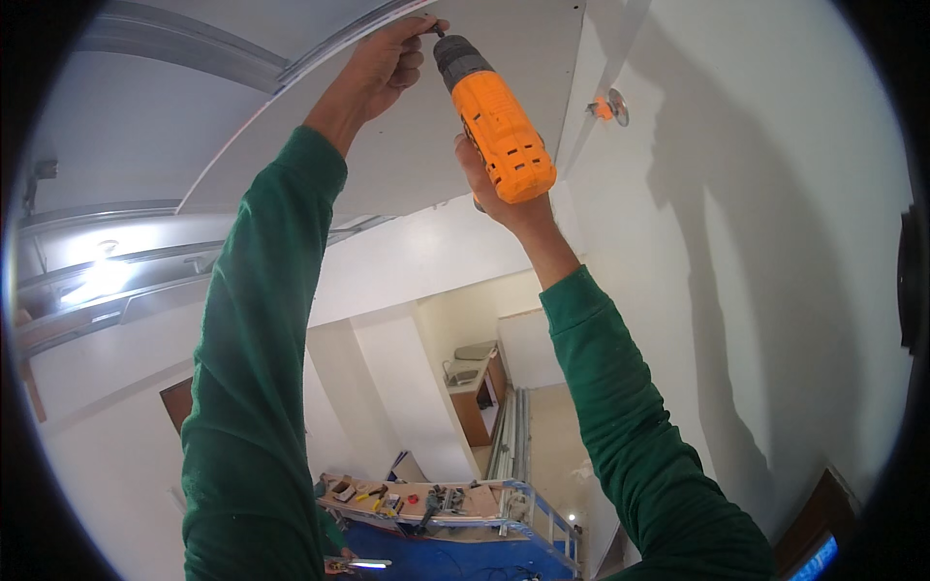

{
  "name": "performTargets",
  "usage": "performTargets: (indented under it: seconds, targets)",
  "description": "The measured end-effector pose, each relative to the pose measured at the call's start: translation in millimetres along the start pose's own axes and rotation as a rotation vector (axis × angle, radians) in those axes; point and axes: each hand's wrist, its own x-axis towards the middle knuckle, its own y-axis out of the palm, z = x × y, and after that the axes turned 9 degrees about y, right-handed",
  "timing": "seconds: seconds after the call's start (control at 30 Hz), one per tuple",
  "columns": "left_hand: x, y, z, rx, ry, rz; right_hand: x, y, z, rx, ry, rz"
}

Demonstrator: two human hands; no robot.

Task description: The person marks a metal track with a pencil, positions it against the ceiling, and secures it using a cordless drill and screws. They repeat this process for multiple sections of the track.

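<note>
A white-walled room under construction shows here from high up, close beneath a pale ceiling panel whose edge meets a grey metal track; far below lie a work platform strewn with small tools and a bundle of metal studs on the floor. The right hand is wrapped tight round the grip of an orange and grey drill, fingers closed, the wrist bent back so the tool points up. The drill's long axis runs from that hand up and to the left, its grey chuck uppermost and its bit tip right at the panel's underside, near the panel's edge. The left hand is there already, raised higher than the right, its fingertips drawn together in a pinch just beside the bit tip; whether a screw sits between them is too small to tell. So the point of contact lies up and left of the right hand and directly at the left fingertips, with both green sleeves reaching up from the lower edge. On the right wall, a small orange and silver fitting sits well apart from the drill.
</note>
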Motion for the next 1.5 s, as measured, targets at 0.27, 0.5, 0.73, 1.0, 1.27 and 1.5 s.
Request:
performTargets:
  seconds: [0.27,0.5,0.73,1.0,1.27,1.5]
  targets:
    - [1.2,-3.3,-5.9,0.095,-0.027,-0.010,-0.3,11.2,10.7,-0.055,-0.047,-0.056]
    - [-17.1,-21.9,-62.6,1.594,0.388,-0.126,5.7,7.7,16.7,0.011,-0.280,-0.268]
    - [10.9,-42.3,-86.5,1.746,0.339,0.128,6.8,8.8,18.1,0.130,-0.167,-0.157]
    - [22.0,-33.2,-88.6,1.782,0.166,0.184,9.8,19.2,-2.7,-0.042,-0.037,-0.078]
    - [44.0,-48.0,-94.3,1.622,0.067,0.346,12.1,21.8,-16.9,-0.103,-0.036,-0.059]
    - [49.4,-50.4,-92.8,1.622,0.020,0.398,13.7,19.3,-22.8,-0.089,-0.025,-0.049]
